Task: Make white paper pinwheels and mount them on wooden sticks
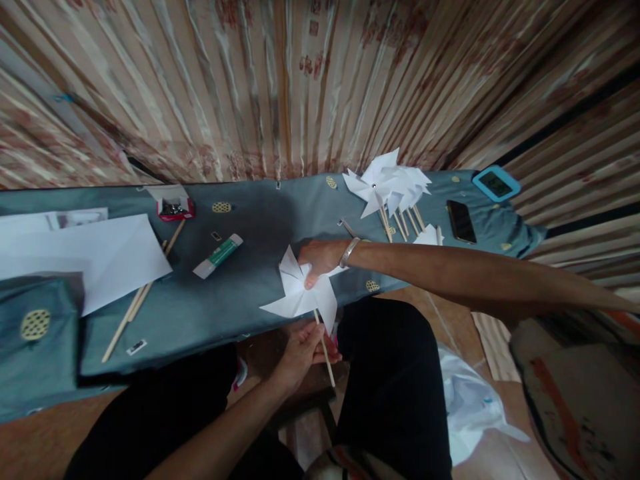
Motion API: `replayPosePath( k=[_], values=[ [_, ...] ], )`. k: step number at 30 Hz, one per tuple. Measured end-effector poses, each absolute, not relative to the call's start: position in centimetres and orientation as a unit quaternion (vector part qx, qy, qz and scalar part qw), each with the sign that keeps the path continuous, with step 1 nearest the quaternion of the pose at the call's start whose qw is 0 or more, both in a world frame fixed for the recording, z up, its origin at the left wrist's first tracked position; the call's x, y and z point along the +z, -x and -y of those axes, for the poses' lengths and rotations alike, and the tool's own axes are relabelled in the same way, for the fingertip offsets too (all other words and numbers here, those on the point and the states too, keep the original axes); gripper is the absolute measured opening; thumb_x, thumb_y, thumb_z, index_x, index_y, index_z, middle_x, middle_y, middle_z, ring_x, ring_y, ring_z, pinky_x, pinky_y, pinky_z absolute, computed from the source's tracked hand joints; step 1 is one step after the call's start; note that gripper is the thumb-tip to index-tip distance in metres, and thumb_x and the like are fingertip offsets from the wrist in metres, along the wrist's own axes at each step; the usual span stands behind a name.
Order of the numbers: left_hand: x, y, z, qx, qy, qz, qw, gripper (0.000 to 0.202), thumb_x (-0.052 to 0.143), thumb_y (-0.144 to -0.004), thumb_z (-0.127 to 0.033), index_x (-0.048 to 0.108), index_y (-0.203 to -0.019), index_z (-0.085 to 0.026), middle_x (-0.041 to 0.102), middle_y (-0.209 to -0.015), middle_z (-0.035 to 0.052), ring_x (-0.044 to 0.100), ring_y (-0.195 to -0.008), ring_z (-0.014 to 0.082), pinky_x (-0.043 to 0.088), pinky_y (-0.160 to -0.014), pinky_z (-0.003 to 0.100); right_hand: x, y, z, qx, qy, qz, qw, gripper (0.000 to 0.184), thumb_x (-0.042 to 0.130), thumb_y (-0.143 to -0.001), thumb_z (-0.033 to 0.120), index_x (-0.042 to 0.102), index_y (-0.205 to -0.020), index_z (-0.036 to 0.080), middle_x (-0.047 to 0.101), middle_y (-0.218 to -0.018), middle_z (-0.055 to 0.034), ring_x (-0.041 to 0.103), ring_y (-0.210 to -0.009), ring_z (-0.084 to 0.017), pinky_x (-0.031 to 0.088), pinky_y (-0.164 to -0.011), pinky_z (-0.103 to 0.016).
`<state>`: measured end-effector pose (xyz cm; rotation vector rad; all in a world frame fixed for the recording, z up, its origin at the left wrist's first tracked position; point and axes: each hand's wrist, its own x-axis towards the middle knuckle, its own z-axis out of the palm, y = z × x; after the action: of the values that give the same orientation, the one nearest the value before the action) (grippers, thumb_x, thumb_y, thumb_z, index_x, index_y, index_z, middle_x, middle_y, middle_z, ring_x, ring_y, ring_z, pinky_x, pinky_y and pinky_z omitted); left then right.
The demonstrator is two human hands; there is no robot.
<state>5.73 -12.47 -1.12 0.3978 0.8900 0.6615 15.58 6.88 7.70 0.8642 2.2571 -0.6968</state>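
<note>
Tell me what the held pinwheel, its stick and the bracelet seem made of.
Pinwheel: matte white paper, judging by its thin, sharply folded blades.
Stick: probably bare wood, pale tan and dull.
Bracelet: likely metal, silvery with a slight shine.

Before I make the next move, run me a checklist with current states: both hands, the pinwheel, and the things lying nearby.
1. Left hand gripping the wooden stick: ok.
2. Right hand on the paper pinwheel, thumb at its middle: ok.
3. Middle of the pinwheel fastened: cannot tell, the thumb covers it.
4. Green-and-white tube apart from the pinwheel: ok, it lies on the cloth further left.
5. Red box open, contents in view: ok, shiny bits show inside.
6. Loose sticks fully uncovered: not ok, a sheet of white paper lies across part of them.
</note>
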Motion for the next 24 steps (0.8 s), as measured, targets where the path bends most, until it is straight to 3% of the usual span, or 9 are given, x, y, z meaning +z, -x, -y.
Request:
replayPosePath(
  k=[24],
  values=[
    [-1.6,-6.8,12.8,0.333,-0.185,-0.409,0.829,0.056,0.073,-0.063,-0.068,0.059,-0.074,-0.015,0.063,-0.059,0.0012,0.064,-0.054,0.016,0.054,-0.063,0.032,7.3,-15.6,-6.4,-0.253,-0.328,-0.858,0.304,0.047,0.071,-0.077,0.045,0.071,-0.11,0.011,0.073,-0.107,-0.0124,0.066,-0.1,-0.025,0.046,-0.078,-0.029]
  ],
)
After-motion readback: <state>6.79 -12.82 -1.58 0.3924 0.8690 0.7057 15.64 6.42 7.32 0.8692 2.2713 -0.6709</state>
